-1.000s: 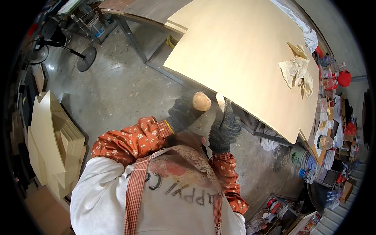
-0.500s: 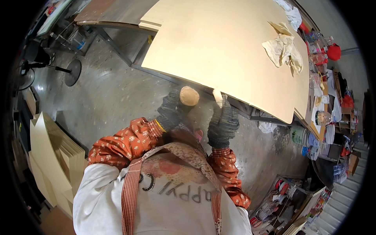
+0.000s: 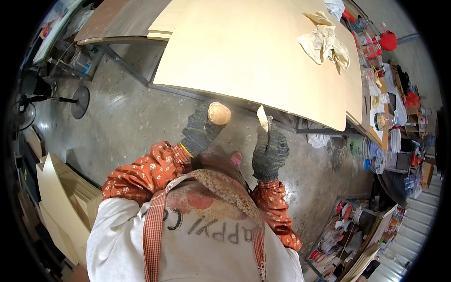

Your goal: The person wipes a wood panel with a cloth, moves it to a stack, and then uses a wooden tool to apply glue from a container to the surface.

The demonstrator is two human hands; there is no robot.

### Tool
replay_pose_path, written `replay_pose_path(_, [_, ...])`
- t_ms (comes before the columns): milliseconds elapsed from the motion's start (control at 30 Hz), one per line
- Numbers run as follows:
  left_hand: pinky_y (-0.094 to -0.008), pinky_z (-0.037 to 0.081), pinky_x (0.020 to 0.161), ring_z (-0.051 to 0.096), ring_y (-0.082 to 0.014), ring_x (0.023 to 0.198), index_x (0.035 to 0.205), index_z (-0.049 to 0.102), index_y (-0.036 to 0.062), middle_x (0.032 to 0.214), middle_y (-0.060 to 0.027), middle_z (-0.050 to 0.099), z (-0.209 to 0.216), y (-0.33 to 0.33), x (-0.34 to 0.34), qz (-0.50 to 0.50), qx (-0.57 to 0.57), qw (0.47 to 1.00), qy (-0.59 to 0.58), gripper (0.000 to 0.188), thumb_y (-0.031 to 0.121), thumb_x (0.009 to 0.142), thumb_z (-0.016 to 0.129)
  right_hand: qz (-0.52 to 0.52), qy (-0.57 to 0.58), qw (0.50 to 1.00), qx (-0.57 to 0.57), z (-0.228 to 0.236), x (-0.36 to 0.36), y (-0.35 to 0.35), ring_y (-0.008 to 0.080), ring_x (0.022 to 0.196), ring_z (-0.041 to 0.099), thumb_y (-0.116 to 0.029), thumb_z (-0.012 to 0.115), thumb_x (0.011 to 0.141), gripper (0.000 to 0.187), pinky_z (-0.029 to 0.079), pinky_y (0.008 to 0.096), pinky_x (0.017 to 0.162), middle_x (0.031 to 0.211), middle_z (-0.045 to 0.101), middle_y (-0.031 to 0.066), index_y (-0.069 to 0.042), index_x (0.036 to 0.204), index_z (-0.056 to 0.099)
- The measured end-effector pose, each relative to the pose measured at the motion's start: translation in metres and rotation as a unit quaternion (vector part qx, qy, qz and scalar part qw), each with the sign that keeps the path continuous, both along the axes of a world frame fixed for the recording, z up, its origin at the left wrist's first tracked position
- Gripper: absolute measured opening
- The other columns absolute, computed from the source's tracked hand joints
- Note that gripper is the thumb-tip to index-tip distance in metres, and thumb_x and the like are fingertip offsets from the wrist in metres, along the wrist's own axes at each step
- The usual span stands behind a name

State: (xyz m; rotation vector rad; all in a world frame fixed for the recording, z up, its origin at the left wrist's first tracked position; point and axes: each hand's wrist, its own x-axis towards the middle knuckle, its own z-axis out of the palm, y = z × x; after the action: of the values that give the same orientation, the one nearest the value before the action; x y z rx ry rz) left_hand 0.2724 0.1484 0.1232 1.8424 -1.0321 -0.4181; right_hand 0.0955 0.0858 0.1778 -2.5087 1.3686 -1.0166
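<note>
My left hand [image 3: 198,130], in a dark knitted glove, is closed around a small round tub [image 3: 219,113] whose top shows a tan, paste-like surface. It is held just off the near edge of a large pale board [image 3: 244,56]. To the right, my right hand [image 3: 271,154], gloved the same way, pinches a small flat scraper [image 3: 262,118], pale and blade-like. The scraper's tip points up at the board's near edge; whether it touches cannot be told. The board has a curved outline and lies flat, overhanging a metal-framed table.
A crumpled cream cloth [image 3: 323,44] lies on the board's far right. Cut boards [image 3: 70,192] lean in a stack at lower left, below a stand's round base [image 3: 80,102]. Plastic tubs [image 3: 364,146] and bottles crowd the right. A cluttered shelf [image 3: 343,230] stands at lower right.
The board and cloth have shifted left and slightly up in the picture. My right hand with the scraper sits slightly farther from the board's edge. Both hands keep their holds.
</note>
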Motion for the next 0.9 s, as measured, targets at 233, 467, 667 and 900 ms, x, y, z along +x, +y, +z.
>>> replay_pose_path(233, [-0.0328, 0.051, 0.080, 0.062, -0.0217, 0.090, 0.111, 0.055, 0.0046, 0.100, -0.0108, 0.063, 0.002, -0.001, -0.003, -0.032, -0.003, 0.999, 0.018, 0.056, 0.020, 0.065, 0.083, 0.105, 0.015, 0.989, 0.102, 0.031, 0.003, 0.002, 0.0212, 0.064, 0.063, -0.002, 0.058, 0.080, 0.024, 0.051, 0.0315, 0.057, 0.081, 0.066, 0.0097, -0.005, 0.104, 0.064])
replay_pose_path(467, [-0.0319, 0.051, 0.081, 0.063, -0.0205, 0.091, 0.112, 0.055, 0.0034, 0.100, -0.0111, 0.063, 0.002, 0.000, -0.005, -0.028, 0.006, 0.999, 0.028, 0.056, 0.019, 0.066, 0.082, 0.021, 0.111, 0.993, -0.017, -0.010, -0.018, -0.001, 0.0171, 0.060, 0.060, -0.001, 0.059, 0.078, 0.027, 0.050, 0.0289, 0.055, 0.079, 0.065, 0.0080, -0.005, 0.104, 0.064])
replay_pose_path(667, [-0.0319, 0.051, 0.081, 0.063, -0.0207, 0.091, 0.113, 0.054, 0.0034, 0.101, -0.0110, 0.063, 0.008, 0.000, -0.005, -0.023, 0.039, 0.999, -0.003, 0.056, 0.019, 0.067, 0.082, 0.137, -0.076, 0.976, 0.152, 0.021, -0.007, -0.021, 0.0137, 0.054, 0.057, -0.012, 0.058, 0.084, 0.021, 0.047, 0.0268, 0.049, 0.070, 0.063, 0.0051, -0.004, 0.104, 0.063])
replay_pose_path(900, [-0.0305, 0.051, 0.081, 0.062, -0.0185, 0.091, 0.114, 0.054, 0.0045, 0.102, -0.0103, 0.063, 0.001, 0.003, 0.002, -0.053, 0.004, 0.999, 0.006, 0.053, 0.017, 0.069, 0.080, 0.115, -0.228, 0.870, 0.421, 0.017, 0.032, 0.002, 0.0061, 0.046, 0.051, -0.026, 0.054, 0.093, 0.027, 0.040, 0.0216, 0.039, 0.064, 0.060, 0.0018, -0.002, 0.101, 0.064])
